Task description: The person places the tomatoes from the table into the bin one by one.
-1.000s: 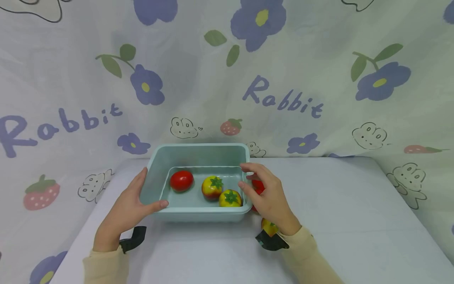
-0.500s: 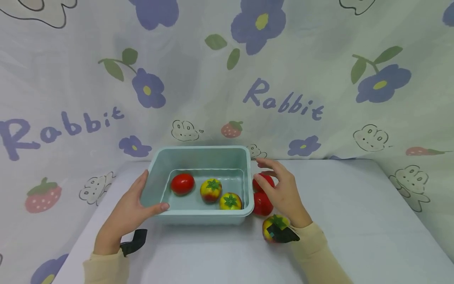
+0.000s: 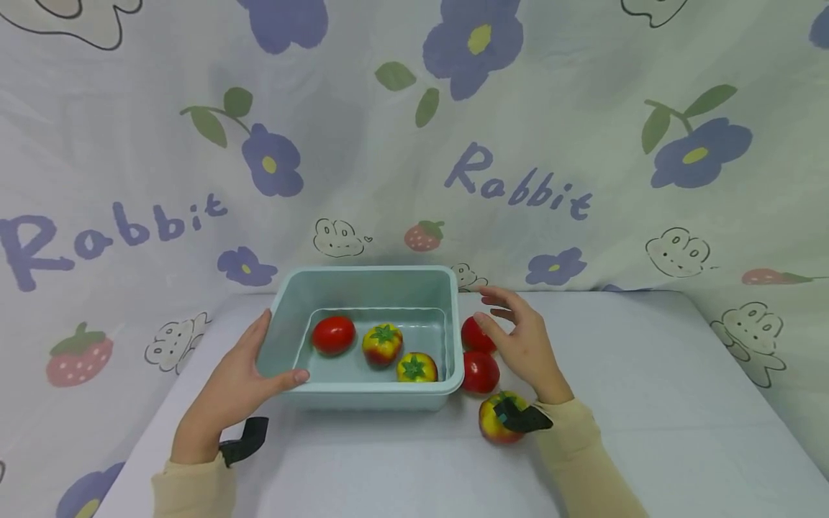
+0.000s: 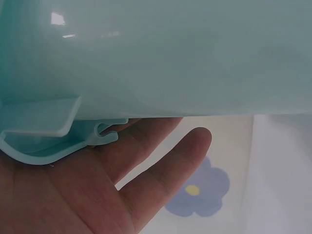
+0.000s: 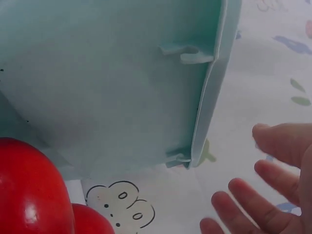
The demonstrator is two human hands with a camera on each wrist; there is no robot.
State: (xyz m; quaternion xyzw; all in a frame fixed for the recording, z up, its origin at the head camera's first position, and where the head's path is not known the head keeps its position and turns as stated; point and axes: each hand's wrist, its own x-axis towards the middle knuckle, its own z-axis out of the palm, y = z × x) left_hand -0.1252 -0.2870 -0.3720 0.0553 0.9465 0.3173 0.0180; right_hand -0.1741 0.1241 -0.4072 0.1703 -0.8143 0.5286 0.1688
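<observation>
In the head view my left hand (image 3: pixel 233 381) holds the left front corner of a pale blue-green plastic bin (image 3: pixel 369 386), thumb over the rim and fingers along the outer side. Inside lie a red tomato (image 3: pixel 333 335) and two yellow-and-red tomato-like fruits with green leafy tops, one near the middle (image 3: pixel 382 344) and one by the front wall (image 3: pixel 417 367). My right hand (image 3: pixel 527 345) hovers right of the bin with fingers spread and nothing held. Beneath it, one red tomato (image 3: pixel 477 335), partly hidden, and another (image 3: pixel 480 373) sit against the bin's right side.
A third yellow-and-red fruit (image 3: pixel 501 419) lies on the white table (image 3: pixel 363 460) near my right wrist, partly covered by the black wrist strap (image 3: pixel 523 417). Behind the table hangs a cloth (image 3: pixel 363 173) printed with flowers and rabbits.
My right hand has pulled back rightward from the bin's right rim, uncovering the tomatoes outside. The two yellow-and-red fruits inside have shifted slightly left. My left hand keeps its place.
</observation>
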